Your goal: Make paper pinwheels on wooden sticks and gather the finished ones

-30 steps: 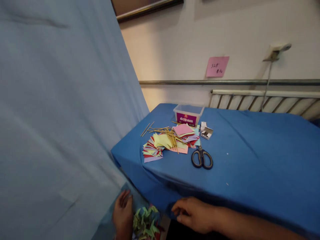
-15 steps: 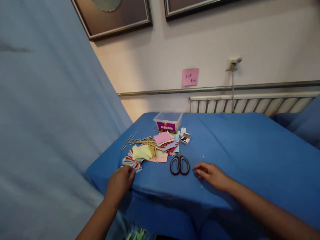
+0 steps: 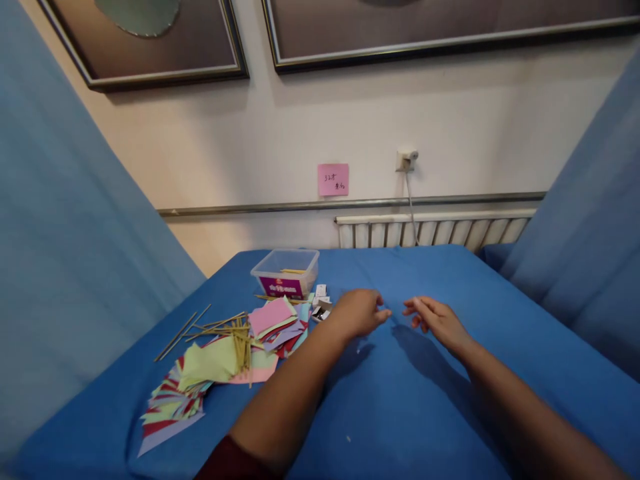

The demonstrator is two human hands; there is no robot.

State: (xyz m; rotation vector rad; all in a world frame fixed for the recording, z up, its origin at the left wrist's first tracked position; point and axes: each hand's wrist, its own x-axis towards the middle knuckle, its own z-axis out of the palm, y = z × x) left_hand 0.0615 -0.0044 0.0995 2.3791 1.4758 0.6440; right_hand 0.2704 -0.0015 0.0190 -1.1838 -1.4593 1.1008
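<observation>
My left hand reaches across the middle of the blue-covered table, its thumb and fingers apart and nothing seen in them. Facing it, my right hand hovers over the cloth with loosely bent fingers, also without anything visible in it. A narrow gap separates the two hands. Just left of my left wrist is a small white box, partly covered by the arm. Beyond lies a stack of coloured paper pieces. The scissors are out of sight; my left forearm crosses that part of the table.
A clear plastic tub with a purple label stands at the back. Thin yellowish sticks lie over yellow paper on the left, with fanned paper strips nearby. Blue curtains hang on both sides.
My left hand has left the fanned strips and moved right and forward. My right hand has lifted and shifted forward. The view has turned right, and the scissors are no longer visible.
</observation>
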